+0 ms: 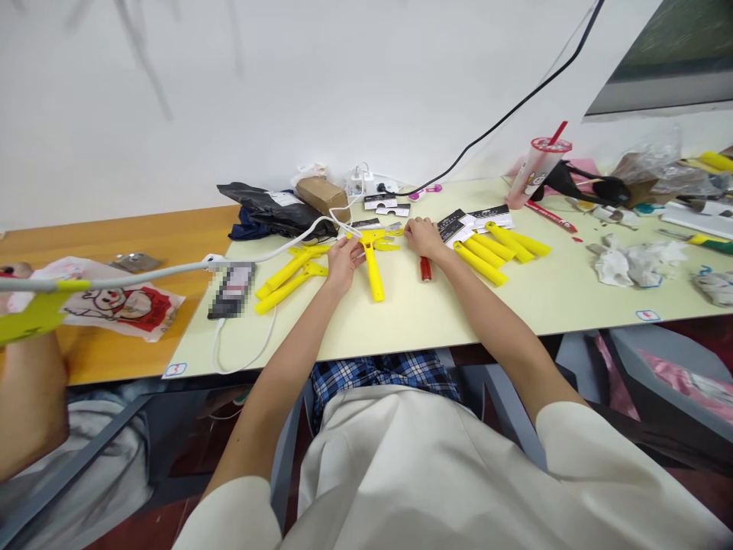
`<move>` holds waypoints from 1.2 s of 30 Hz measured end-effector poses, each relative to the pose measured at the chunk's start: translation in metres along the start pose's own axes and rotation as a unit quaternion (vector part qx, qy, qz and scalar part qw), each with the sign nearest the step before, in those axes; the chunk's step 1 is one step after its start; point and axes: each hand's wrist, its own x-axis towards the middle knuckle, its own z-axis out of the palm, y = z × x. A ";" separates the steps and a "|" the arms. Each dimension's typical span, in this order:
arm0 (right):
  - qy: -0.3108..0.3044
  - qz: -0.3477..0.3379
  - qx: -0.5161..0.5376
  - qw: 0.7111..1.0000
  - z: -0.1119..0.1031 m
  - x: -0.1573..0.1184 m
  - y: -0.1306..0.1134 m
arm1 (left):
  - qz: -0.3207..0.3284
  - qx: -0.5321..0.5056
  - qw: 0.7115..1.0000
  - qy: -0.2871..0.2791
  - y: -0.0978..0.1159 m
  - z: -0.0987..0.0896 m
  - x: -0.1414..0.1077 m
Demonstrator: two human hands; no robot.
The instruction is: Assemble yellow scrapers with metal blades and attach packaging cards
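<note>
Yellow plastic T-shaped tool point(373, 276) pinched at its head, with loose parts close by

The T-shaped tool lies on the pale cream counter point(355, 336), its handle toward the person. The left hand point(342, 265) grips one end of its head. The right hand point(424, 235) is bent at the other side, near small yellow pieces point(387, 247); whether it grips anything is unclear. A red handle point(425, 269) sticks out just below it.

A weak pinch at one end could let the T-shaped tool swivel if the right side is pushed. The small pieces, apparently loose, could be knocked away by a sweep of the fingers. The white cable point(292, 243) runs close to the left hand and could snag. Brushing the red handle might roll it toward the edge.
</note>
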 end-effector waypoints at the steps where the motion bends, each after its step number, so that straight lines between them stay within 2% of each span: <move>1: 0.003 -0.001 0.002 1.000 0.000 0.000 0.000 | -0.001 0.002 1.000 -0.002 0.000 0.000 0.000; 5: 0.027 -0.012 0.024 0.999 -0.003 0.002 -0.004 | -0.009 0.015 1.000 -0.011 -0.001 -0.001 0.001; 7: 0.075 -0.053 0.076 0.993 -0.007 0.001 -0.011 | -0.017 0.024 0.999 -0.025 -0.002 -0.001 0.001; 9: 0.137 -0.114 0.139 0.974 -0.010 -0.002 -0.022 | -0.022 0.036 0.998 -0.045 -0.003 0.000 0.001; 11: 0.172 -0.164 0.171 0.956 -0.011 -0.006 -0.035 | -0.024 0.042 0.997 -0.059 -0.003 0.001 -0.001; 15: 0.146 -0.215 0.146 0.955 -0.009 -0.016 -0.059 | -0.031 0.041 0.996 -0.073 -0.002 0.003 -0.004; 20: 0.121 -0.246 0.140 0.951 -0.003 -0.023 -0.068 | -0.042 0.042 0.995 -0.079 -0.001 0.004 -0.005; 28: 0.102 -0.231 0.217 0.943 0.003 -0.018 -0.067 | -0.054 0.033 0.994 -0.092 -0.002 0.004 -0.005; 36: 0.075 -0.164 0.298 0.937 0.005 -0.012 -0.060 | -0.057 0.044 0.993 -0.096 -0.001 0.006 -0.006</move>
